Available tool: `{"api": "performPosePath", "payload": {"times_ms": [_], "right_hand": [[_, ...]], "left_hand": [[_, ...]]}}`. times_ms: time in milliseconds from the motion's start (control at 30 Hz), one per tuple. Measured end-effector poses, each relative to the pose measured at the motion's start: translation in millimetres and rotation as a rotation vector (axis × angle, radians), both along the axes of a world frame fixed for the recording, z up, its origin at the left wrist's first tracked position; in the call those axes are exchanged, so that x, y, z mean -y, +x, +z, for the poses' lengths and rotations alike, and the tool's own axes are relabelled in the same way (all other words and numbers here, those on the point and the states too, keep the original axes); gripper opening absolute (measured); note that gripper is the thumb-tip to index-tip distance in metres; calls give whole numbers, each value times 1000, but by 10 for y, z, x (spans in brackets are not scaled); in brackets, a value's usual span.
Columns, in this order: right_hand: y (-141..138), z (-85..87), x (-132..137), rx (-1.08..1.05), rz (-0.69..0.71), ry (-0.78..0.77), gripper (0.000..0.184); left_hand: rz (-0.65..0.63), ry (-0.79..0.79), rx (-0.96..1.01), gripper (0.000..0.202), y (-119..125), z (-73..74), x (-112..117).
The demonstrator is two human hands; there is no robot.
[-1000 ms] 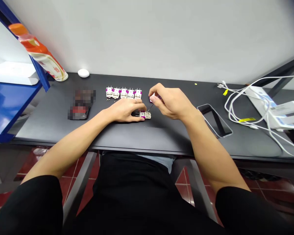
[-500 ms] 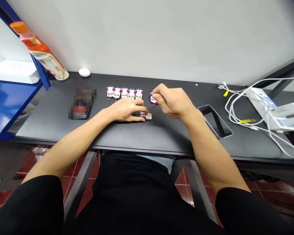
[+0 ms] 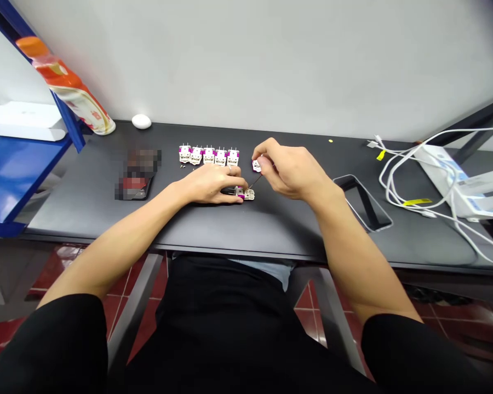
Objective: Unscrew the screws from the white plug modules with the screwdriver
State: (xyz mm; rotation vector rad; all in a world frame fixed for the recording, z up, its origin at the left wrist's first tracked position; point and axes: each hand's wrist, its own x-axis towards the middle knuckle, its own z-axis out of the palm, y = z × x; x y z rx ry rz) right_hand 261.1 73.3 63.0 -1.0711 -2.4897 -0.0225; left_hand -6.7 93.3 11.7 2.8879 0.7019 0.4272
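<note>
Grip of the right hand (image 3: 292, 172) narrow, pinching what looks like a fine screwdriver (image 3: 254, 182), its tip hard to see, above a white-and-magenta module (image 3: 246, 193) held by the left hand (image 3: 209, 185) on the worktop (image 3: 86, 219); five like modules (image 3: 208, 156) stand lined up beyond, seemingly done.
</note>
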Motion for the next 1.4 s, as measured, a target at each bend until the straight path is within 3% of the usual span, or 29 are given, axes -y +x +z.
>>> {"api": "performPosePath", "payload": {"times_ms": [133,367,533,700,900,1167,1400], "right_hand": [[17,7,7,-42,57,-30,32],[21,3,-2,14,-11,-13,31],[25,-11,-6,0,39,37,28],[36,-31,-21,5,-8,51,29],[26,-19,4,-52,68,36,34],[7,-7,0,31,-19,23,32],[31,12,17,-42,37,14,36]], "left_hand": [[5,2,-7,36,4,3,1],[-7,6,3,33,-10,1,-2],[-26,-1,32,31,-14,2,-4],[-28,14,32,31,-16,0,-8],[-30,27,37,33,-17,-24,-20],[-31,26,40,31,-21,-28,-22],[-27,6,30,32,-15,-1,-14]]}}
